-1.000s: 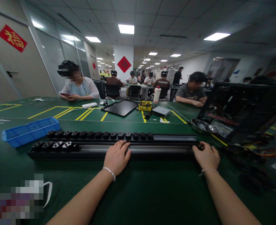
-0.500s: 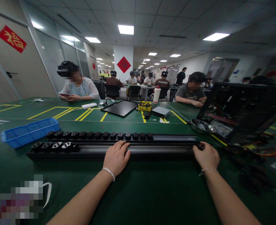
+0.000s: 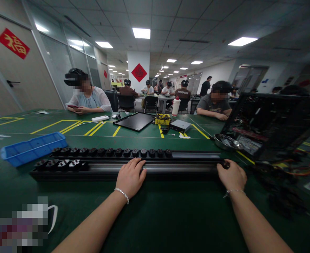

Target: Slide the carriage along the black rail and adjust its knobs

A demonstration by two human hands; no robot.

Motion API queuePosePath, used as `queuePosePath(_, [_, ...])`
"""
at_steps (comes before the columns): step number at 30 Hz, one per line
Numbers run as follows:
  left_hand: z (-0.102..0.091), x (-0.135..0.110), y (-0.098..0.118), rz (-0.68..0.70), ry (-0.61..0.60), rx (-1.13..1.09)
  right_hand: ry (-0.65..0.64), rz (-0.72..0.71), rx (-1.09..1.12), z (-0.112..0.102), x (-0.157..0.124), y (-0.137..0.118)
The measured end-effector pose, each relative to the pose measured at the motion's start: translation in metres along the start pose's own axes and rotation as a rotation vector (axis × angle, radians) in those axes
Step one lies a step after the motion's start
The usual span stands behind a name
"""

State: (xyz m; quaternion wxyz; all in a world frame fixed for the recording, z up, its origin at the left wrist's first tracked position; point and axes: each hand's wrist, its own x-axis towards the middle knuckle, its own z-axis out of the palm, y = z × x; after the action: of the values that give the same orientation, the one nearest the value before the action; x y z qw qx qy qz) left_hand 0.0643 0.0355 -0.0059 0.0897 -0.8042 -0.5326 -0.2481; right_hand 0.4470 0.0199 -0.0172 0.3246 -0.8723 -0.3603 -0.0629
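In the head view, two long black power tracks lie side by side across the table. My left hand (image 3: 130,178) is closed over the middle of the near power track (image 3: 181,168), its fingertips at the far edge. At that track's right end, my right hand (image 3: 232,176) is closed, with a small dark round part (image 3: 226,164) showing between thumb and fingers. Several black socket modules (image 3: 63,164) sit at the near track's left end, some with pale tops. The far power track (image 3: 197,155) carries a row of black socket modules (image 3: 127,152), its right part bare.
A blue bin (image 3: 35,148) stands at the left. On the right are a metal bowl (image 3: 227,142), an open computer case (image 3: 273,123) and loose cables (image 3: 299,168). Farther back lie a black panel (image 3: 135,121), a yellow basket (image 3: 162,120) and a grey box (image 3: 180,125). Two people sit opposite.
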Motion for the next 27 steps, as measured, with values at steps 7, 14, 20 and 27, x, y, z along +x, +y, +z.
queuePosePath(7, [0.0007,-0.0008,-0.0003,0.005,0.003,0.005,0.004,0.019,0.005,0.0003,0.0012,0.0007])
queuePosePath(14, [0.0010,-0.0005,0.0007,0.008,0.010,0.007,0.047,0.014,0.033,0.0037,0.0026,0.0033])
queuePosePath(20, [0.0001,-0.0005,0.0006,-0.003,-0.007,0.008,0.019,0.028,0.016,0.0013,0.0027,0.0016])
queuePosePath(27, [-0.0001,-0.0002,0.0005,-0.001,-0.004,0.004,0.005,0.052,0.000,-0.0032,-0.0004,-0.0039])
